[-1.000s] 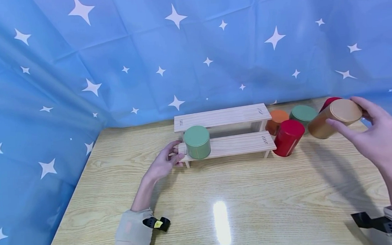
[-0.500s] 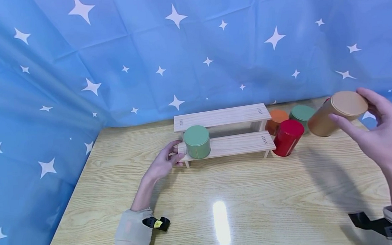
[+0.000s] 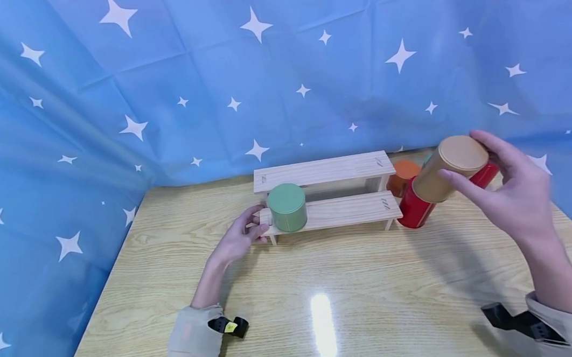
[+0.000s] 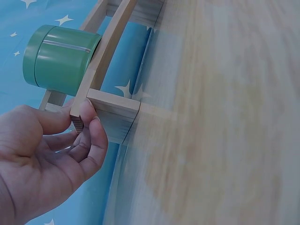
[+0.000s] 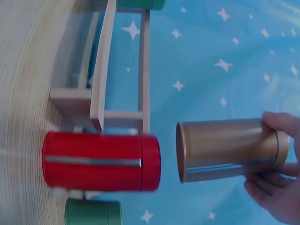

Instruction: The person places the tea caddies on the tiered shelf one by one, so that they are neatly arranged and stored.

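Head view: the tan can (image 3: 447, 162) is held tilted off the table (image 3: 394, 291), to the right of the wooden rack (image 3: 353, 170). It is gripped near its lid end by the right hand (image 3: 520, 198), thumb and fingers spread wide across it. The left end of the rack's lower board (image 3: 346, 210) is pinched by the left hand (image 3: 235, 238), presumably as a brace.

Current step is judged to be a transfer of the tan can with the rack steadied. Next move calls for the front red can (image 3: 414, 209) to be cleared (a gap between the two is shown in the right wrist view) and for the tilt to be taken out before any set-down.

Count: six cans made out. Green, two: one green can (image 3: 287, 208) stood on the rack's left part, the second green can (image 5: 93, 213) right of the rack, mostly hidden in the head view. Red, two: the front one upright just beside the rack's right end, the rear red can (image 3: 486, 174) farther right, partly covered. Orange can (image 3: 404, 175), one, near the rack's right end. Tan, one. Boards: two.
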Tool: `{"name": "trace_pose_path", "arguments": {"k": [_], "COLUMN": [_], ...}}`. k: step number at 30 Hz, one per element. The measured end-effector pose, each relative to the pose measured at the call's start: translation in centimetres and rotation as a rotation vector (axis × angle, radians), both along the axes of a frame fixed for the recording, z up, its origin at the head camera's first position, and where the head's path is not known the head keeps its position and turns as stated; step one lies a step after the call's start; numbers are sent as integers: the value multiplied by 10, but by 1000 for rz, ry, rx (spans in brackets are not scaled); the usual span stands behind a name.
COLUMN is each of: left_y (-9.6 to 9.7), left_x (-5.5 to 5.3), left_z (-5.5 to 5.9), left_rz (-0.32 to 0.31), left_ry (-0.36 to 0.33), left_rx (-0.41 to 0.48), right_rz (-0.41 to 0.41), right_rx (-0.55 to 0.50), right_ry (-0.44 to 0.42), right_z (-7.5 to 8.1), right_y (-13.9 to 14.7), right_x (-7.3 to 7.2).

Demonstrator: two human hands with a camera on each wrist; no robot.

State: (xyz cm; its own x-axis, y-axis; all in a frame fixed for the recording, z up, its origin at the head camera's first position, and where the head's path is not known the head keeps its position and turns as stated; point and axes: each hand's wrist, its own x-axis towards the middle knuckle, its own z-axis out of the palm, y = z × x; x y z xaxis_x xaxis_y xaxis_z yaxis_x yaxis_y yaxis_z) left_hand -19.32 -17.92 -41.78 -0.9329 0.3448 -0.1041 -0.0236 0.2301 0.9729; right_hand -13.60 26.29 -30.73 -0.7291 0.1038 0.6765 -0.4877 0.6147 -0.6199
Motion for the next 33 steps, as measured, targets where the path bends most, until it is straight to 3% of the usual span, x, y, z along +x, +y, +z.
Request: {"name": "trace_pose_path", "arguments": {"k": [6,18,33], "left_y": [0,0,1], "left_x": [0,-1,-1], "left_z": [-1,0,0], "left_rz": [2,5,0], "left_ry": [-13,-22,-15], "left_rx": [8,24,31], "right_rz": [45,162,255], "right_rx": [-6,43,106], "right_ry": [-52,-52,-135], "right_z": [-3,-11,-34], "right_y": [-19,-61,-98], "right_x": [-7,-24,-38]}}
